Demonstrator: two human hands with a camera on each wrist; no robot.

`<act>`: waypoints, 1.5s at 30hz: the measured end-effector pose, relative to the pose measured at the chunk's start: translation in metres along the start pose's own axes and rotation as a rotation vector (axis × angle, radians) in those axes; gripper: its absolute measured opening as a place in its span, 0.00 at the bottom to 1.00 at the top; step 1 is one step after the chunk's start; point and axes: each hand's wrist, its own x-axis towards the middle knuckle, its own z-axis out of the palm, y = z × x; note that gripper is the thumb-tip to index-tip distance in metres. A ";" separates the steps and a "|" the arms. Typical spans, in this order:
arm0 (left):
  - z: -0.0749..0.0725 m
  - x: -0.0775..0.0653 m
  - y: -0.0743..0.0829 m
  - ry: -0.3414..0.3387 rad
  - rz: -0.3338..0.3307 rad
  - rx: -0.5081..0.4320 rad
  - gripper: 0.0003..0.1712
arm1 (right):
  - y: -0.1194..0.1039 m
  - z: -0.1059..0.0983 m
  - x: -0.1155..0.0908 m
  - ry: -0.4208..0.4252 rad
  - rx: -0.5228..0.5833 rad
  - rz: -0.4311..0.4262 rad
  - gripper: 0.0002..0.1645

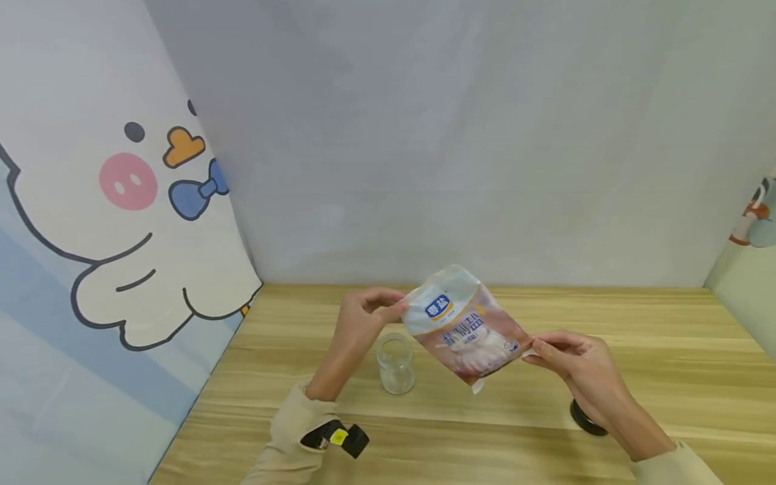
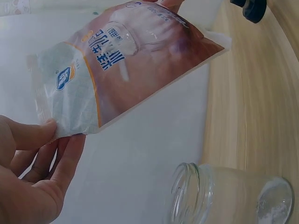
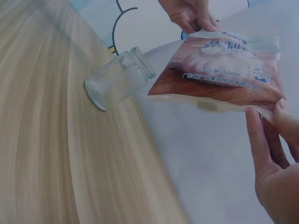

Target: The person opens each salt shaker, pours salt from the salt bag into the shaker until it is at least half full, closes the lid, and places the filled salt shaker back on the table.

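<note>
A printed plastic bag of salt (image 1: 467, 330), pale blue at one end and pinkish brown at the other, is held tilted above the table. My left hand (image 1: 362, 327) pinches the corner at its pale end between thumb and fingers. At the opposite, brown end, my right hand (image 1: 585, 364) pinches another corner. Below and to the left of the bag stands a lidless glass jar (image 1: 396, 374), upright on the wood. Its bottom looks whitish in the left wrist view, where the jar (image 2: 229, 196) shows its threaded neck.
A round black lid (image 1: 585, 419) lies on the wood-grain table (image 1: 473, 438), partly hidden by my right wrist. A pale wall (image 1: 485, 148) rises behind the table, and a panel with a cartoon bird (image 1: 182, 269) stands along the left side.
</note>
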 end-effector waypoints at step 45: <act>-0.032 -0.015 -0.034 0.009 -0.105 -0.081 0.06 | -0.018 0.037 0.034 0.089 -0.201 -0.029 0.05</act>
